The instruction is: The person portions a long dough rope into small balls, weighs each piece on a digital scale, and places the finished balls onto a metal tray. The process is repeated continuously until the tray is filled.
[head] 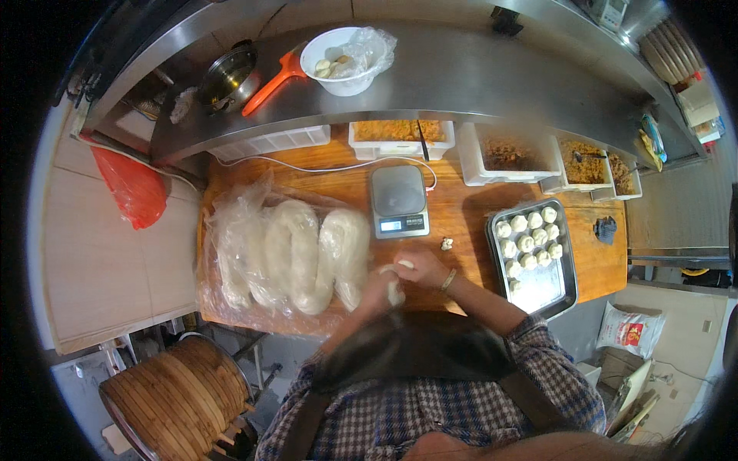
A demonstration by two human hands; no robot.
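My left hand (377, 293) grips a length of white dough (395, 294) close to my apron, at the table's near edge. Touching it, my right hand (422, 268) is closed on a bit of the same kind of dough (406, 264). Thick coils of dough (294, 253) lie under clear plastic to the left. Beyond my hands stands a digital kitchen scale (398, 199) with a bare platform. A small dough scrap (447, 244) lies on the wood. On the right, a metal tray (568, 271) holds rows of small round filled buns (526, 244).
White bins of filling (402, 151) line the table's back under a steel shelf (461, 75). The shelf bears a white bowl (347, 86), an orange-handled brush (273, 86) and a metal pot (230, 80). A white cable (323, 170) crosses behind the scale. Bamboo steamers (179, 397) stand at lower left.
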